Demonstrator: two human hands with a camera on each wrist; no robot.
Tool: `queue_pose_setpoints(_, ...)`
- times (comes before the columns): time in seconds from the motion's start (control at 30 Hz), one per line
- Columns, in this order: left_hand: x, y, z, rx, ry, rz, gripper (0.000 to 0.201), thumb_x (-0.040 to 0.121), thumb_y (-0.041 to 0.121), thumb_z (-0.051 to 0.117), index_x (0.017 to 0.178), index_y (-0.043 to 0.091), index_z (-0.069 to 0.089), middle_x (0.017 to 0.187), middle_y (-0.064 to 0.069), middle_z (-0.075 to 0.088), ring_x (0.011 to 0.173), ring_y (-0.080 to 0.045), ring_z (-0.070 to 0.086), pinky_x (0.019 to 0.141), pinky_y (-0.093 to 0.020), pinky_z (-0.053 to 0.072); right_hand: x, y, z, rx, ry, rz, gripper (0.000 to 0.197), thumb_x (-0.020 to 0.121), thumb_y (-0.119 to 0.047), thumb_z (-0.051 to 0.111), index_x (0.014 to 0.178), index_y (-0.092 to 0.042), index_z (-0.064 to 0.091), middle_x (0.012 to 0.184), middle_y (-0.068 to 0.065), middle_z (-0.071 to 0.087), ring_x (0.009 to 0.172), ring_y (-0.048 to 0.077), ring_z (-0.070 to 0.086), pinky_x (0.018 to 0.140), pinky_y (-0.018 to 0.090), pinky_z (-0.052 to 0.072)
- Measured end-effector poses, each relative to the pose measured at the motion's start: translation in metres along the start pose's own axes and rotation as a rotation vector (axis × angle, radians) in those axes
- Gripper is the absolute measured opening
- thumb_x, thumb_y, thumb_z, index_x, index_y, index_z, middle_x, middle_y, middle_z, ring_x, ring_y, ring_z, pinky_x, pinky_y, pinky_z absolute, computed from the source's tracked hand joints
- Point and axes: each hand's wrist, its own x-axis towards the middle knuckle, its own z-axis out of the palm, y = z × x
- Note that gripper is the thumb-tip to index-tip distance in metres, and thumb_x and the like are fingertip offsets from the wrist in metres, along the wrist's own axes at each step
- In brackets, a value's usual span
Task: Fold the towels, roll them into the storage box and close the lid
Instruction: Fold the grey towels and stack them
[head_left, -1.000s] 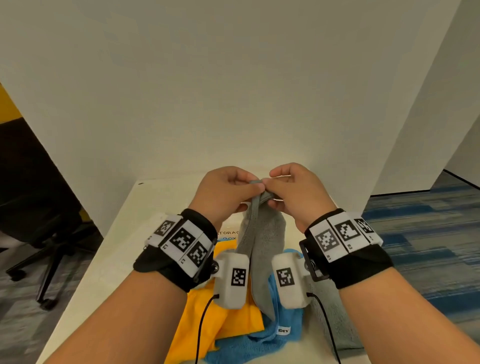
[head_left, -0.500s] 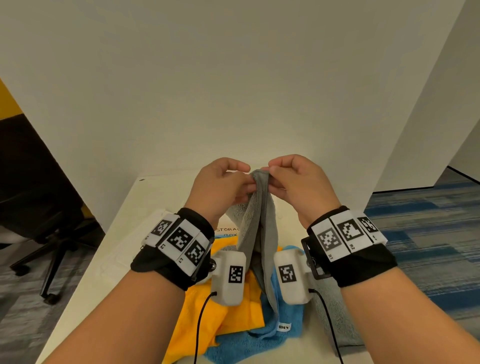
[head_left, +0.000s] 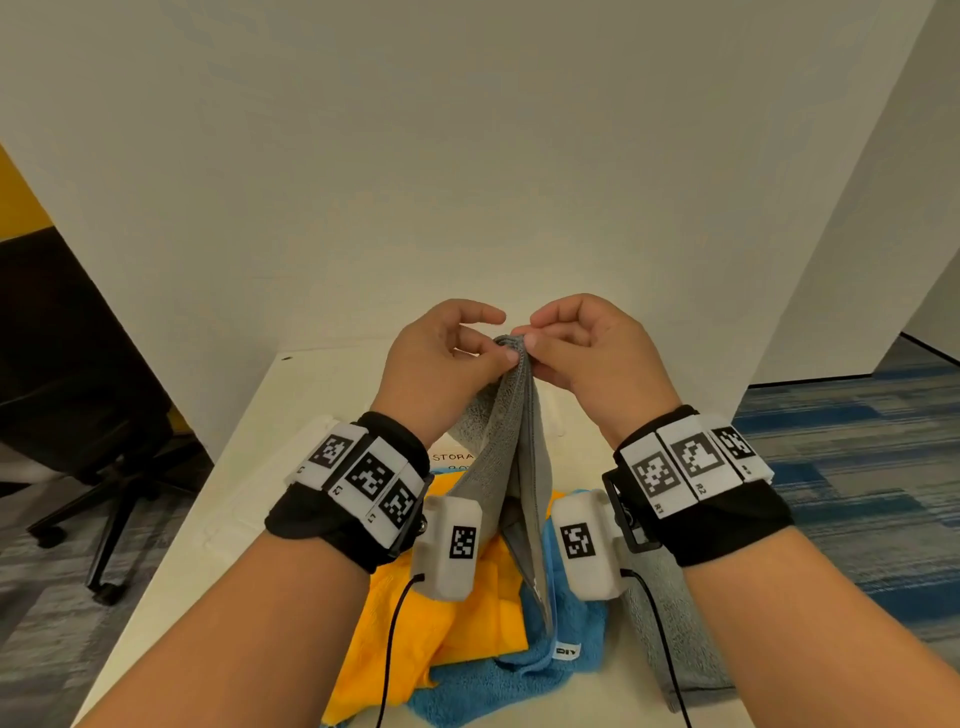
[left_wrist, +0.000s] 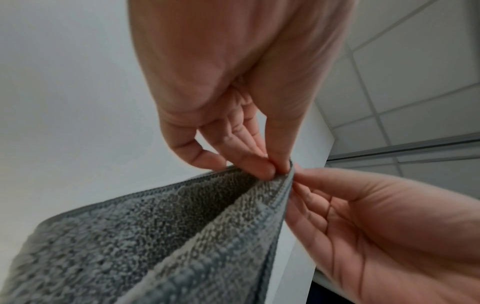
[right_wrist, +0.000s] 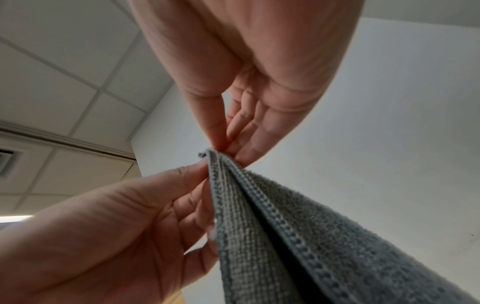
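The grey towel (head_left: 511, 441) hangs doubled from its top corner, pinched between both hands above the white table (head_left: 249, 467). The left hand (head_left: 441, 364) nips the hem between thumb and fingertips (left_wrist: 262, 166) — the right hand (head_left: 592, 353) pinches the same corner from the other side, fingertips touching. Below the wrists lie an orange towel (head_left: 441, 639) and a blue towel (head_left: 498, 686), overlapping.
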Motion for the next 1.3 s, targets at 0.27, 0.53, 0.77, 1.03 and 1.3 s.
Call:
queue_pose_setpoints(0.27, 0.020, 0.005, -0.010, 0.388, 0.017, 0.154, 0.009, 0.084, 0.033, 0.070, 0.080, 0.026, 0.066, 0.092, 0.004, 0.064, 0.081, -0.011, 0.058, 0.074, -0.029, 0.045, 0.003, 0.001, -0.004, -0.146, 0.004, -0.130, 0.016, 0.088, -0.009, 0.064, 0.084, -0.025, 0.063, 0.089, -0.004, 0.067, 0.085, 0.016, 0.067, 0.080, 0.036, 0.057)
queue_pose_setpoints(0.53, 0.034, 0.023, -0.018, 0.231, 0.008, 0.211, 0.012, 0.089, 0.022, 0.065, 0.081, 0.021, 0.055, 0.077, -0.001, 0.061, 0.070, -0.011, 0.054, 0.066, -0.026, 0.045, -0.002, 0.010, 0.002, -0.383, -0.069, -0.169, 0.008, 0.089, -0.029, 0.064, 0.094, -0.023, 0.063, 0.078, -0.017, 0.060, 0.069, -0.008, 0.055, 0.065, 0.007, 0.040)
queue_pose_setpoints(0.77, 0.034, 0.029, -0.021, 0.257, -0.047, 0.274, 0.007, 0.092, 0.023, 0.061, 0.090, 0.028, 0.058, 0.071, 0.005, 0.051, 0.065, -0.011, 0.049, 0.064, -0.029, 0.044, -0.005, 0.011, 0.009, -0.521, -0.148, -0.136, 0.016, 0.089, -0.041, 0.061, 0.094, -0.026, 0.064, 0.090, -0.013, 0.066, 0.082, -0.001, 0.060, 0.071, 0.015, 0.047)
queue_pose_setpoints(1.03, 0.039, 0.030, -0.032, 0.267, -0.010, 0.327, 0.014, 0.095, 0.018, 0.057, 0.092, 0.032, 0.058, 0.078, 0.011, 0.054, 0.074, -0.006, 0.050, 0.071, -0.020, 0.043, -0.002, 0.032, 0.003, -0.814, -0.327, 0.000, 0.021, 0.092, -0.026, 0.055, 0.079, -0.011, 0.062, 0.078, 0.005, 0.061, 0.077, 0.022, 0.056, 0.066, 0.029, 0.042)
queue_pose_setpoints(1.3, 0.048, 0.031, -0.050, 0.178, 0.098, 0.301, 0.014, 0.094, 0.020, 0.058, 0.091, 0.034, 0.060, 0.082, 0.012, 0.057, 0.080, -0.009, 0.053, 0.075, -0.024, 0.046, -0.005, 0.063, -0.007, -0.993, -0.544, 0.246, 0.040, 0.095, -0.034, 0.053, 0.059, -0.017, 0.045, 0.062, -0.001, 0.045, 0.057, 0.008, 0.042, 0.052, 0.021, 0.030)
